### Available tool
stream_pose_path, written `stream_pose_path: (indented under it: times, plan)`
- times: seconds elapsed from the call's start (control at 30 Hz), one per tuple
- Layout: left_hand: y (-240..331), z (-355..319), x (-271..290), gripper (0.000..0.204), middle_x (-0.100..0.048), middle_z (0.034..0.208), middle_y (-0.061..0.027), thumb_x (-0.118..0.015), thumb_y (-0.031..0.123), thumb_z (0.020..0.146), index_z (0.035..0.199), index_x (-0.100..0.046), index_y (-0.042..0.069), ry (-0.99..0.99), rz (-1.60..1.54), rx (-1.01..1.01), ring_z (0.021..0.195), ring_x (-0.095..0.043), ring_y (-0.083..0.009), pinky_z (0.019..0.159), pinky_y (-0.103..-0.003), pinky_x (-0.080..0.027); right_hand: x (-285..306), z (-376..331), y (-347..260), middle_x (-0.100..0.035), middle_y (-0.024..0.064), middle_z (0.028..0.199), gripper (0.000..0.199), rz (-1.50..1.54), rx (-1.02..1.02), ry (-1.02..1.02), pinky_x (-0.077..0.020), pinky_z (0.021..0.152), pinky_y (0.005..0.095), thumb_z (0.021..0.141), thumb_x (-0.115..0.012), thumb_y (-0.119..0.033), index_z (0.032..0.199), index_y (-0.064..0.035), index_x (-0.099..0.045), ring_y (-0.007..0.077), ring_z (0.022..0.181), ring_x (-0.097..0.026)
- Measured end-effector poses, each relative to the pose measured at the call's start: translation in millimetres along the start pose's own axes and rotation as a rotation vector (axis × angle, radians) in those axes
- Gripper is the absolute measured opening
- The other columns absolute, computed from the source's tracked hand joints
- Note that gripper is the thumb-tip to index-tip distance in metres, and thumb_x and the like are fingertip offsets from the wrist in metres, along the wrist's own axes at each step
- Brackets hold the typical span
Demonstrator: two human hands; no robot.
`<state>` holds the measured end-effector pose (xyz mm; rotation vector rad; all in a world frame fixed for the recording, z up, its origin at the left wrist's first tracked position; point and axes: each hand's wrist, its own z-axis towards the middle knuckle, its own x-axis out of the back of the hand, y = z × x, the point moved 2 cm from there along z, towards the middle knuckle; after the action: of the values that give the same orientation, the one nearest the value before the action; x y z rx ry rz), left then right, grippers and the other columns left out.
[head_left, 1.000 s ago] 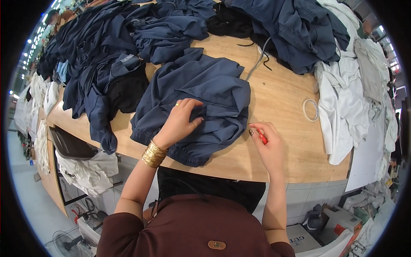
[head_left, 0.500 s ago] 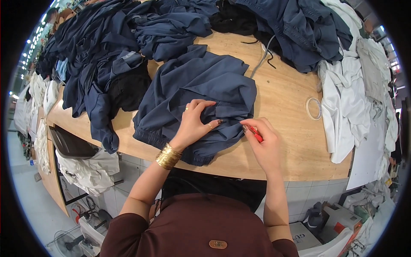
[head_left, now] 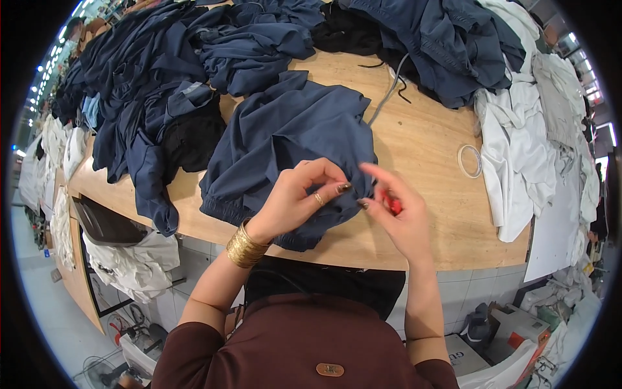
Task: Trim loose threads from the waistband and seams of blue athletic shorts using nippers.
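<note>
Here, left hand (head_left: 295,201) pinching crumpled navy garment (head_left: 291,136), right hand (head_left: 398,214) gripping small red tool (head_left: 393,205), wooden table (head_left: 427,155).

Light wooden table (head_left: 424,152), navy garment (head_left: 291,139) spread centrally, dark clothing heaps (head_left: 149,91), white fabric pile (head_left: 518,142), tape ring (head_left: 470,161)

Bare tabletop (head_left: 421,149) right of hands, clothing piles (head_left: 149,110) crowding left

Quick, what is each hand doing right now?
Left hand: pinching the navy garment.
Right hand: holding a small red tool, fingers at the garment.
</note>
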<state>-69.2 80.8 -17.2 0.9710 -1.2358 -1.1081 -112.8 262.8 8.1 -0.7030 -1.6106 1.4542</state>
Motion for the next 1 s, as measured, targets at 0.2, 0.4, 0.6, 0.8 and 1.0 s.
stream_pose_path:
  times: [0.2, 0.4, 0.6, 0.8, 1.0]
  plan:
    - [19.8, -6.7, -5.2, 0.017, -0.063, 0.081, -0.0016, -0.062, 0.008, 0.084, 0.098, -0.059, -0.001, -0.061, -0.255, 0.106, 0.076, -0.056, -0.0065, 0.073, -0.021, -0.045, -2.0, 0.2, 7.0, -0.043, 0.0005, 0.070, 0.012, -0.014, 0.065, -0.046, -0.0315, 0.054, 0.0213, 0.075, -0.067, -0.002, 0.077, -0.0001, -0.056, 0.0075, 0.063, -0.040]
    - [13.4, -16.6, -13.4, 0.014, -0.063, 0.082, -0.0008, -0.063, 0.006, 0.083, 0.094, -0.064, -0.002, -0.015, -0.354, 0.255, 0.076, -0.053, -0.0039, 0.070, -0.019, -0.044, -2.6, -11.7, 14.3, -0.046, 0.0014, 0.066, 0.015, 0.094, -0.064, 0.061, -0.0337, 0.054, 0.0211, 0.078, -0.068, -0.007, 0.080, -0.0012, -0.055, 0.0091, 0.059, -0.042]
    - [17.3, -15.0, -19.3, 0.011, -0.062, 0.076, -0.0009, -0.062, 0.004, 0.083, 0.092, -0.065, -0.001, 0.082, -0.349, 0.175, 0.072, -0.050, -0.0061, 0.066, -0.020, -0.041, 7.2, -21.3, -0.8, -0.060, 0.0080, 0.078, 0.030, -0.334, 0.291, 0.247, -0.0466, 0.057, 0.0277, 0.072, -0.074, -0.014, 0.091, -0.0036, -0.054, 0.0192, 0.065, -0.058]
    - [27.4, -12.4, -21.5, 0.008, -0.060, 0.073, -0.0028, -0.063, 0.004, 0.079, 0.086, -0.066, 0.000, 0.135, -0.076, 0.030, 0.070, -0.047, -0.0116, 0.067, -0.024, -0.038, 8.9, -27.0, -12.8, -0.056, 0.0032, 0.067, 0.023, -0.570, 0.427, 0.282, -0.0404, 0.049, 0.0282, 0.068, -0.075, -0.012, 0.080, -0.0045, -0.057, 0.0187, 0.058, -0.052]
    - [29.9, -13.3, -21.5, 0.007, -0.059, 0.070, -0.0027, -0.063, 0.004, 0.079, 0.084, -0.066, 0.001, 0.141, -0.042, 0.001, 0.068, -0.045, -0.0116, 0.065, -0.024, -0.037, 7.9, -24.5, -14.3, -0.056, 0.0015, 0.065, 0.022, -0.660, 0.444, 0.311, -0.0390, 0.048, 0.0286, 0.068, -0.075, -0.013, 0.079, -0.0054, -0.058, 0.0182, 0.057, -0.051]
